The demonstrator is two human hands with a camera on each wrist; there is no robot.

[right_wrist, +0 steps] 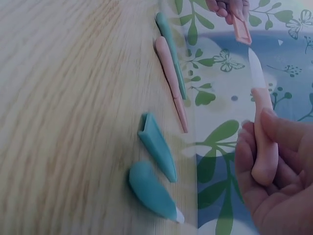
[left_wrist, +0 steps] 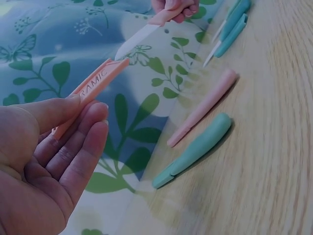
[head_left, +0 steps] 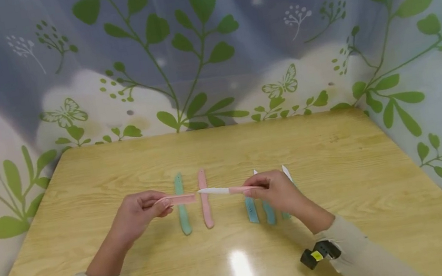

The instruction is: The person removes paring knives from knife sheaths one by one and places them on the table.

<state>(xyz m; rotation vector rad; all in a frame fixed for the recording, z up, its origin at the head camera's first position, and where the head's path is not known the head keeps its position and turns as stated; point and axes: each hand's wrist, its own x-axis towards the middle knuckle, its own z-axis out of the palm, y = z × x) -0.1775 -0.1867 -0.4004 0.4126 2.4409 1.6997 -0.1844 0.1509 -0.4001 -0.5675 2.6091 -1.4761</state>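
My left hand [head_left: 142, 213] pinches a pink knife sheath [left_wrist: 93, 90] with raised lettering between thumb and fingers. My right hand [head_left: 275, 192] grips the pink handle of a knife [right_wrist: 264, 139] whose white blade [head_left: 214, 190] points left. The blade tip is right at the sheath's end, with both held above the table. Below them lie a green sheathed knife [head_left: 182, 207] and a pink sheathed knife [head_left: 206, 208], side by side. Near my right hand are a blue sheath [head_left: 252, 211] and a blue-handled knife [head_left: 269, 213] with a white blade, partly hidden by that hand.
Another white blade [head_left: 287, 173] and a green piece [head_left: 286, 215] show on either side of my right hand, which covers what lies between. The wooden table [head_left: 121, 168] meets a leaf-patterned curtain [head_left: 213, 86] at the back, with more fabric along both sides.
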